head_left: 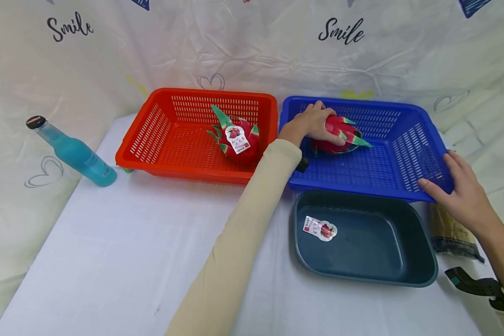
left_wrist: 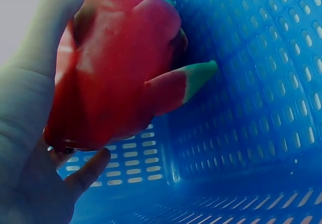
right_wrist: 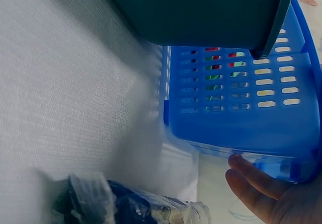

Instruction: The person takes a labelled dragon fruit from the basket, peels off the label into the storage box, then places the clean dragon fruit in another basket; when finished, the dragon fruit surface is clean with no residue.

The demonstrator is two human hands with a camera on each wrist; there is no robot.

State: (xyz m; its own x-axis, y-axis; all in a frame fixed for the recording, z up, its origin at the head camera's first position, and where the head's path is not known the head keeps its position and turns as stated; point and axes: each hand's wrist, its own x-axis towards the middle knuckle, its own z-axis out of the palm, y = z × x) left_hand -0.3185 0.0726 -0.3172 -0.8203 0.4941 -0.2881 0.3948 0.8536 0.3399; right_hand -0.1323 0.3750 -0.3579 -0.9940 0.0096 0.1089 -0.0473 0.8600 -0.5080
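Inside the left part of the blue basket [head_left: 382, 170], the left hand [head_left: 312, 122] is curled round a dragon fruit [left_wrist: 121, 68], with digits on two sides of its red skin. The right hand [head_left: 466, 196] grips the blue basket's front right corner, thumb laid over the rim and other fingers against the outer side. Just left of the blue basket stands a red basket [head_left: 168, 149], with a second dragon fruit [head_left: 245, 157] in its right part. Farther left of the blue basket, past the red basket, is a turquoise bottle [head_left: 84, 161]. Directly in front of the blue basket sits a dark tray [head_left: 361, 247] with a label [head_left: 320, 228] in its left part, and a plastic-wrapped pack [head_left: 453, 233] lies near the blue basket's front right corner, below the right hand. The step in hand, as I judge it, is handling the dragon fruit with one hand while the other steadies the blue basket; whether the fruit rests on the basket's floor or hangs slightly above it is hard to tell, since the left hand covers much of it. The next move seems to call for an even hold clear of the pointed scales if lifting, or a gentle loosening of the left fingers if letting go, with the right hand keeping the rim steady.
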